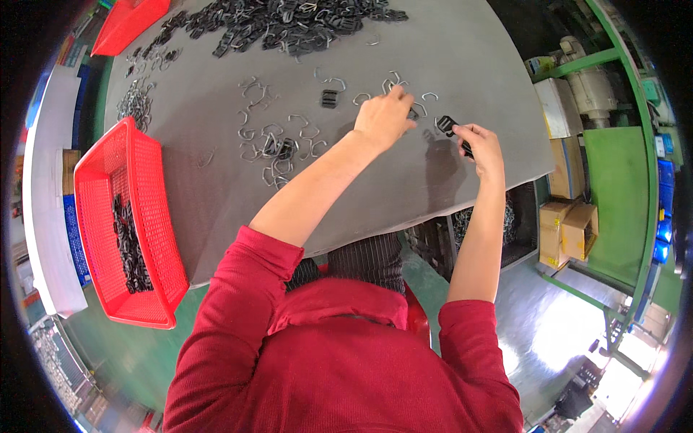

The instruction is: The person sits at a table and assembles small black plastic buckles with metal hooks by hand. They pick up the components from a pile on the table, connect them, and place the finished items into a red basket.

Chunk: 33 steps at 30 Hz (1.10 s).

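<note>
Over the grey table, my left hand [385, 119] has its fingers bent and its thumb apart. A small black piece [413, 113] shows beside its thumb, partly hidden; I see no firm grip on it. Bent wire hooks [392, 79] lie just beyond those fingers. To the right, my right hand [481, 149] pinches a black slotted buckle [446, 125] between thumb and forefinger. Another black piece [467, 149] shows within its curled fingers. One flat black buckle [329, 99] lies left of my left hand, near a loose group of wire hooks [274, 133] with dark buckles among them.
A large heap of black buckles and hooks [289, 25] covers the far side of the table [206, 101]. At left, a red basket [170, 252] holds black pieces; another red bin [130, 25] sits at far left. Cardboard boxes [567, 231] and a green frame [624, 65] stand at right.
</note>
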Motion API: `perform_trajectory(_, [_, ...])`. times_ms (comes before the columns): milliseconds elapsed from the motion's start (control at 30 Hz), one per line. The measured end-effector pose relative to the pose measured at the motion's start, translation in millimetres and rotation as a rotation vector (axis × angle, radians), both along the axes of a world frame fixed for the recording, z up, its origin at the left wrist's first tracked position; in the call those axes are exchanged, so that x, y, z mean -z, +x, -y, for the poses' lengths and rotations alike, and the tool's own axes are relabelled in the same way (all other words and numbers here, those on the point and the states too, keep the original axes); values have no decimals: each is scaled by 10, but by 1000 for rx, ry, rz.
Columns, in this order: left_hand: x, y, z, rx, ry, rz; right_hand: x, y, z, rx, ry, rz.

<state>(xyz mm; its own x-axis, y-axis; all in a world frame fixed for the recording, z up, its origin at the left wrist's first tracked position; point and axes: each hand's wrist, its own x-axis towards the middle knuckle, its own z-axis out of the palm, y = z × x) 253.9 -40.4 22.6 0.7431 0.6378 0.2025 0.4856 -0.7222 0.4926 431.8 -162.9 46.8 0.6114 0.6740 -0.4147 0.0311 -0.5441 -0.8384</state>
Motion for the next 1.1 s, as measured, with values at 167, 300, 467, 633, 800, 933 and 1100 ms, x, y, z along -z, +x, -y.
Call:
perform_trajectory(167, [130,119,-156,89,111,-21,-65,63,109,11,189,-276])
perform_trajectory(300, [-217,-143,-421,-75,-246,170,41,95,165,-22,266,-335])
perform_trajectory(467, [-254,-808,-852,-177,-412,-63,182,-40,4,-197,580,-712])
perform_trajectory(633, [-244,-1440,-938,-215,-448,11,205,-669,-660,-370,347,-459])
perform_trajectory(800, [-395,-2121,-825,-164,-1202,733,189,-1352,-1361,-680,111,740])
perform_trajectory(933, [-346,-2361,-552,-228,-1165,742,166,-1513,-1556,-771,-132,769])
perform_trajectory(1100, [-256,-2125,-44,-322,-269,105,196,-1268,-1489,-806,-352,558])
